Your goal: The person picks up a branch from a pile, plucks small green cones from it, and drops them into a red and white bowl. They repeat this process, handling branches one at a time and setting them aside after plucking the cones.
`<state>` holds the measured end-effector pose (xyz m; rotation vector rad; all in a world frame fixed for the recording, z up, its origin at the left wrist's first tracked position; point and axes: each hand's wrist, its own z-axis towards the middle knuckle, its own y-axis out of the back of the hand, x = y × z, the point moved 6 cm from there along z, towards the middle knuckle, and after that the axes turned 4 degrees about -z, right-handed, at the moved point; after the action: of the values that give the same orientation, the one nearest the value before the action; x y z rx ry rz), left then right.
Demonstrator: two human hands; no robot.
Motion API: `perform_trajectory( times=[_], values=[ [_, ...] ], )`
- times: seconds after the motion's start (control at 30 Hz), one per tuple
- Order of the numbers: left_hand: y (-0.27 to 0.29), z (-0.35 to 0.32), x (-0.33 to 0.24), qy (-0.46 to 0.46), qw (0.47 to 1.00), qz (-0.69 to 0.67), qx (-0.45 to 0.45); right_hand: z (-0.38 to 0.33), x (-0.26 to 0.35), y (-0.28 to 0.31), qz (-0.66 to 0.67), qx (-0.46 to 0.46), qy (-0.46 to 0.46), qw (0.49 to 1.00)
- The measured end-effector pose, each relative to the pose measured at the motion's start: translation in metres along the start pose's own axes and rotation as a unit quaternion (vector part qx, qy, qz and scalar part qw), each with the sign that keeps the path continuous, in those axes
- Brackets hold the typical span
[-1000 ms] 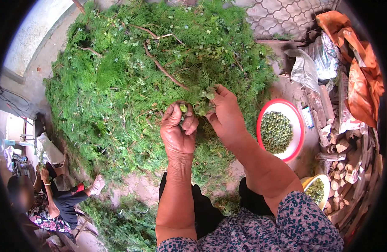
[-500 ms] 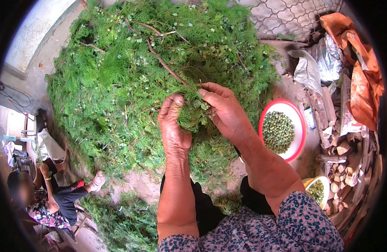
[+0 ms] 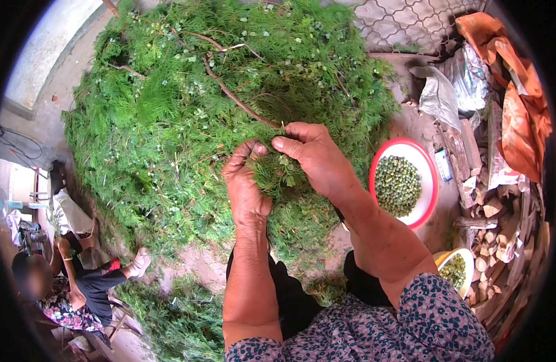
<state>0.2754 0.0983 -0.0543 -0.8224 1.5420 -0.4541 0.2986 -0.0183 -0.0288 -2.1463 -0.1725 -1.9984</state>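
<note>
A leafy green conifer sprig (image 3: 278,172) with small pale cones hangs between my two hands. My left hand (image 3: 246,184) is curled around its left side, thumb and fingers closed on the foliage. From the right, my right hand (image 3: 317,158) pinches at the sprig's upper part with thumb and forefinger; what exactly lies between those fingertips is hidden. A bare brown branch (image 3: 230,93) runs from the upper left down to my fingertips. Beneath both hands spreads a large heap of cut conifer branches (image 3: 151,151), dotted with pale cones.
On my right stands a red-rimmed white basin (image 3: 424,208) holding small green cones; a yellow basin (image 3: 467,283) with more is nearer. Stacked firewood (image 3: 486,253), sacks (image 3: 438,96) and an orange cloth (image 3: 519,120) line the right side. Another person (image 3: 79,292) sits at the left.
Both hands have shifted slightly left with the sprig. My right thumb and forefinger have moved a little further left across its top. The whole view has shifted slightly.
</note>
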Motion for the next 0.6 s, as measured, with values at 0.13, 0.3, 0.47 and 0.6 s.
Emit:
perform_trajectory(
  times=[0.13, 0.3, 0.47, 0.6],
  values=[
    [0.004, 0.001, 0.010, 0.053, 0.997, -0.036, -0.036, 0.001, -0.011, 0.000, 0.200, 0.017, -0.065, 0.978],
    [0.005, 0.005, 0.008, 0.063, 0.994, -0.056, -0.070, 0.002, -0.012, 0.001, 0.262, -0.018, -0.083, 0.961],
    [0.017, 0.009, -0.013, 0.000, 0.994, -0.087, -0.071, 0.006, -0.014, 0.016, 0.152, -0.109, 0.015, 0.982],
    [0.016, 0.009, -0.030, -0.081, 0.994, -0.070, 0.018, 0.001, -0.001, 0.020, 0.037, -0.178, 0.056, 0.982]
  ],
)
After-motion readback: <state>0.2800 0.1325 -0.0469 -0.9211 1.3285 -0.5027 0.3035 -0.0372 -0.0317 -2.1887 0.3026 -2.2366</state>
